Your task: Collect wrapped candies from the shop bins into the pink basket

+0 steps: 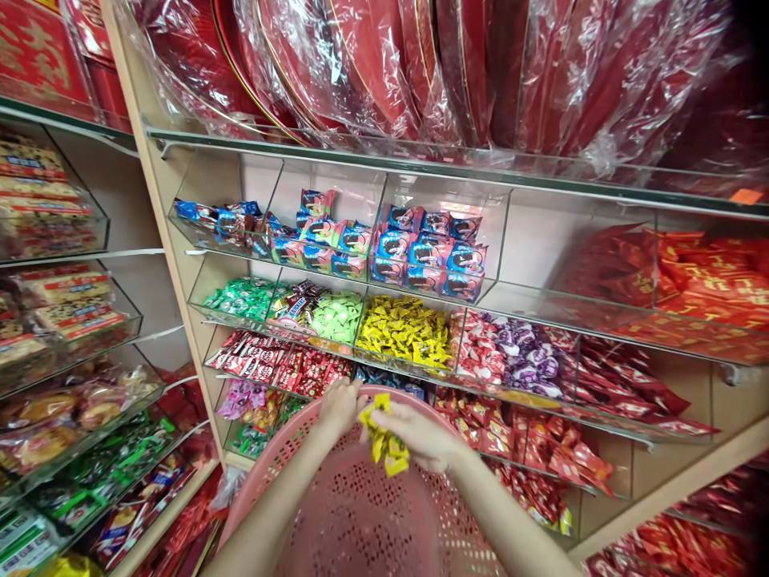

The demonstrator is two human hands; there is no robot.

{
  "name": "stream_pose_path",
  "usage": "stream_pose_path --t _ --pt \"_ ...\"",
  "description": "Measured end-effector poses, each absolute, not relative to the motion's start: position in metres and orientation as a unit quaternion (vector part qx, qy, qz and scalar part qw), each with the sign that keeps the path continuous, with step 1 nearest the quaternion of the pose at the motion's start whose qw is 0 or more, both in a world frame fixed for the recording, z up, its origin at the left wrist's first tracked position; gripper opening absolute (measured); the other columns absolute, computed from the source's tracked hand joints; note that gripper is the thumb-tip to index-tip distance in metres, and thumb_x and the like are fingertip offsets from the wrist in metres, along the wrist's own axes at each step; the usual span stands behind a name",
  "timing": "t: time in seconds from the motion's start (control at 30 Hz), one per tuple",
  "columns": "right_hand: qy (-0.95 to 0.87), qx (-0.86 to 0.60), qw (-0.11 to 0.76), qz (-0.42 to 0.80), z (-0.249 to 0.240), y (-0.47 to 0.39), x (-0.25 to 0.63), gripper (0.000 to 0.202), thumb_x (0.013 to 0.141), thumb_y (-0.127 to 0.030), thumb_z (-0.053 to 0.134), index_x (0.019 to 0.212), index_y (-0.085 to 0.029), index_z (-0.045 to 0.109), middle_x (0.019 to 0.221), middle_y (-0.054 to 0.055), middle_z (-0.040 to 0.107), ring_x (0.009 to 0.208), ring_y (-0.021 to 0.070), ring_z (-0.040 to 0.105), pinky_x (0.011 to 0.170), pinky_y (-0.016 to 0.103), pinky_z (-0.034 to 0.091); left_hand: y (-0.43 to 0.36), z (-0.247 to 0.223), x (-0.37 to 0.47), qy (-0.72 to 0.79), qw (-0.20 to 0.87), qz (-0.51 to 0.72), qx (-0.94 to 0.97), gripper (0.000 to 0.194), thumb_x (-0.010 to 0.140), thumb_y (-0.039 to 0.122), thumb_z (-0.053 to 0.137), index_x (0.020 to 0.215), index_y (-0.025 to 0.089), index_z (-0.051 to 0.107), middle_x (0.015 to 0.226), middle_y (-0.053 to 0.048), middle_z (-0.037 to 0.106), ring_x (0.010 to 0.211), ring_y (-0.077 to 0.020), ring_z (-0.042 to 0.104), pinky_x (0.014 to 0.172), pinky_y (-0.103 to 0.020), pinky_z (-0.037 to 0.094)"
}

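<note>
A few small, shiny yellow wrapped packets [389, 449] are grasped in the fingers of the right hand [420, 435], and are held over the opening of a large round pink plastic basket [276, 457] with pierced walls. The far rim of the basket is gripped by the left hand [340, 407], to the left of the packets; its fingertips are hidden. The basket's floor and pierced sides are seen between the two forearms, while its near edge is cut off by the frame.

Beyond it, clear-walled shelf bins [534, 300] are filled by kind. In the middle tier, a heap of loose yellow sweets [405, 330] is flanked on the left by pale green packets [337, 316] and on the right by red-and-white packets [482, 349], with purple-and-white packets [529, 358] farther right. Blue-and-pink packets [428, 252] are stacked in the tier above, and orange-red packets [714, 280] are piled at the far right.

Dark blue packets [413, 390] are partly covered by the basket's rim. Large red curved objects [384, 72] wrapped in clear film are cut off at the top, and what they are cannot be made out. The number of packets grasped cannot be told
</note>
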State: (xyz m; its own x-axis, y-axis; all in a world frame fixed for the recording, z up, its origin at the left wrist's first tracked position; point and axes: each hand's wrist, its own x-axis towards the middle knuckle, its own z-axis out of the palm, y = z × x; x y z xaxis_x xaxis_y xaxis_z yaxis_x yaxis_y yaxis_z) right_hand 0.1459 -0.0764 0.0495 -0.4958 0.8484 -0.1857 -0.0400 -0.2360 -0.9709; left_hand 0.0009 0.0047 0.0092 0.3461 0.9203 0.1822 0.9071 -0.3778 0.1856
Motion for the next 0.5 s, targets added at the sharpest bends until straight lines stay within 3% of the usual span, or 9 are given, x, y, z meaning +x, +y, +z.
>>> stream_pose_path --t 0.13,0.3,0.5 --pt "-0.55 -0.412 0.213 0.695 -0.015 -0.09 0.12 0.044 0.064 -0.054 0.067 0.088 -0.018 0.06 0.075 -0.001 0.062 0.063 0.0082 0.056 0.056 0.019 0.043 0.004 0.008 0.001 0.555 0.031 0.128 0.822 0.03 0.085 0.036 0.037 0.103 0.02 0.055 0.103 -0.011 0.06 0.102 -0.0225 0.053 0.088 -0.035 0.038" --pt "-0.709 -0.418 0.001 0.568 -0.053 -0.109 0.105 0.033 0.074 -0.052 0.058 0.085 -0.02 0.062 0.075 -0.002 0.061 0.065 0.0118 0.056 0.057 0.024 0.046 0.004 0.005 0.002 0.549 0.039 0.111 0.828 0.032 0.085 0.036 0.037 0.105 0.02 0.055 0.104 -0.011 0.06 0.102 -0.0225 0.053 0.087 -0.035 0.038" --pt "-0.771 -0.394 0.016 0.501 -0.043 -0.129 0.105 0.032 0.085 -0.035 0.052 0.111 -0.016 0.052 0.11 0.006 0.055 0.093 0.0184 0.056 0.078 0.038 0.049 0.005 0.001 0.008 0.537 0.036 0.108 0.836 0.03 0.084 0.035 0.038 0.103 0.02 0.056 0.101 -0.01 0.06 0.099 -0.0225 0.055 0.086 -0.034 0.039"
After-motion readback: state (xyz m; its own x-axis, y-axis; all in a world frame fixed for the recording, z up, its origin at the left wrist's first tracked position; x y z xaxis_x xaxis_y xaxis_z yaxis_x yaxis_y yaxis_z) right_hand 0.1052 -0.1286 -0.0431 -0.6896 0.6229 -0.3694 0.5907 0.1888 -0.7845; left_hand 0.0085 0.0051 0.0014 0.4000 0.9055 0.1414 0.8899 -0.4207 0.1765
